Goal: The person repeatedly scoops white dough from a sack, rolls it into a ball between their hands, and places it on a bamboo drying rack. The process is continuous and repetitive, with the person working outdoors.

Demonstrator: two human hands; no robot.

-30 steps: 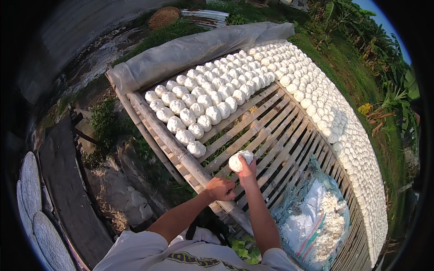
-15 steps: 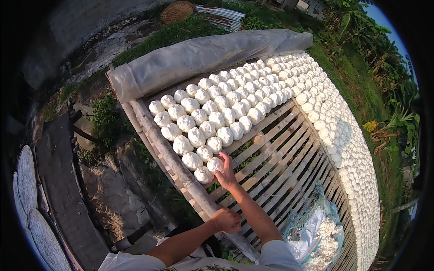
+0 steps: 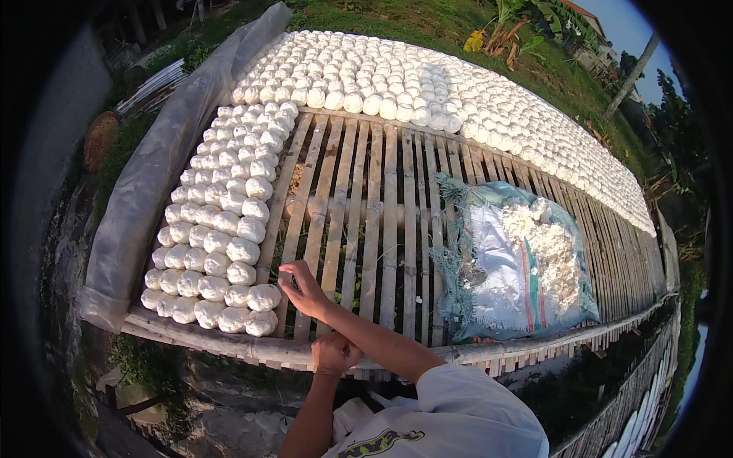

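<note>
My right hand (image 3: 301,287) is open and empty, fingers loosely bent, just beside a white lumpy ball (image 3: 263,298) at the end of a near row. Rows of similar balls (image 3: 217,243) cover the left part of the slatted bamboo rack (image 3: 372,241). Below my right forearm, my left hand (image 3: 336,353) is closed at the rack's front rail (image 3: 252,347); whatever is inside its fingers is hidden. To the right lies a torn woven sack (image 3: 489,259) with crumbly white material (image 3: 553,271) on it.
A rolled translucent sheet (image 3: 153,198) lies along the rack's left edge. Packed balls (image 3: 351,69) fill the far side and right strip. Beyond are grass (image 3: 550,99), banana plants (image 3: 508,23), a leaning pole (image 3: 631,76), a wall at the left and corrugated sheets (image 3: 153,84).
The view has turned rightward. The ball that was in my right hand now sits at the row's end, and that hand has let go, fingers apart. My left hand stays closed at the rail.
</note>
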